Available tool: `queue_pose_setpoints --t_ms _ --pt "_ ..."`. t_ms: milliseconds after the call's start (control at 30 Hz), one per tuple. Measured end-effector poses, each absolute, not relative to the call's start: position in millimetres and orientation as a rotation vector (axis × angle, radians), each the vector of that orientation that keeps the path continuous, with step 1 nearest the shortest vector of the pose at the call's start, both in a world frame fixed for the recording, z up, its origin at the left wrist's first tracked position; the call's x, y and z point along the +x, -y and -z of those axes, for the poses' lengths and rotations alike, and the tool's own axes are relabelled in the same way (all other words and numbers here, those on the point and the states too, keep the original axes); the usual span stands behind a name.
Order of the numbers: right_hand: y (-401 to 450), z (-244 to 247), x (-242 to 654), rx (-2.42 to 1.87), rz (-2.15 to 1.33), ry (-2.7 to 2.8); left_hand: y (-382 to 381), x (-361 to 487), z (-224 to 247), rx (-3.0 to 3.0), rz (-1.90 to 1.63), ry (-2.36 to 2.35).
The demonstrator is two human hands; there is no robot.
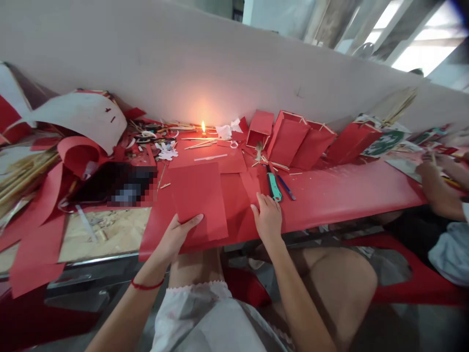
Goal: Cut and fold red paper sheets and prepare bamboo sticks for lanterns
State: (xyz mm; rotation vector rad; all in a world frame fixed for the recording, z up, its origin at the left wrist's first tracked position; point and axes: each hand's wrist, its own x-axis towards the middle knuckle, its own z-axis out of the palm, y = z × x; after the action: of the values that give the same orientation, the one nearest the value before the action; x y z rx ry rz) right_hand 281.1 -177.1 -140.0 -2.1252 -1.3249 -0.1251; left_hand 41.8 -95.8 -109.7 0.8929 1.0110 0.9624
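Left hand (pixel 179 238) spread near the front edge of the tabletop (pixel 348 195), thumb well apart from the fingers, thumb tip touching the lower edge of a red sheet (pixel 198 200), with no clear pinch; a red string bracelet (pixel 147 285) around the wrist. Right hand (pixel 267 217) also spread, fingers flat on a wider red sheet (pixel 157 230), just beside the right edge of the smaller red sheet, which lies on top of the wider one, near the middle of the front edge. Just beyond the right fingertips, a green utility knife (pixel 274 187) and a blue pencil (pixel 286 187), side by side and almost touching. Along the back edge, a lit candle (pixel 203 128), white paper scraps (pixel 223 131), and four red paper boxes (pixel 287 137) in a row, some tilted, with thin wooden sticks (pixel 200 144) scattered in front. Toward the left corner, a curved white card (pixel 78 117) and loose red offcuts (pixel 36 244); beside them, a black object (pixel 113 183), partly blurred out. At the right end, a co-worker's hand (pixel 434 183) near colored papers (pixel 388 142).
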Motion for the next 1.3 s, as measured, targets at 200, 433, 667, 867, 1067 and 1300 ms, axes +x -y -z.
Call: queue_pose_setpoints --t_ms 200,433,667,867,1067,1300 --pt "170.4 126.6 287.4 -2.035 0.18 1.277 81.9 50.8 105.8 0.84 -1.02 -0.968" --pt "164.4 107.7 309.0 -1.718 0.322 1.209 81.8 45.7 105.5 0.857 -0.988 -0.892" --pt "169.6 60.7 355.8 -1.569 0.574 1.015 80.9 43.1 109.6 0.89 -0.963 -0.89" --pt "175.7 66.8 403.4 -1.704 0.559 0.956 74.6 42.6 114.1 0.981 -0.948 -0.919" --pt "184.6 99.9 422.0 -1.981 0.431 0.823 71.6 45.2 122.1 1.097 -1.068 -0.994" --pt "128.4 92.4 389.0 -2.002 0.39 1.142 73.1 48.9 129.4 1.089 -1.184 -1.09"
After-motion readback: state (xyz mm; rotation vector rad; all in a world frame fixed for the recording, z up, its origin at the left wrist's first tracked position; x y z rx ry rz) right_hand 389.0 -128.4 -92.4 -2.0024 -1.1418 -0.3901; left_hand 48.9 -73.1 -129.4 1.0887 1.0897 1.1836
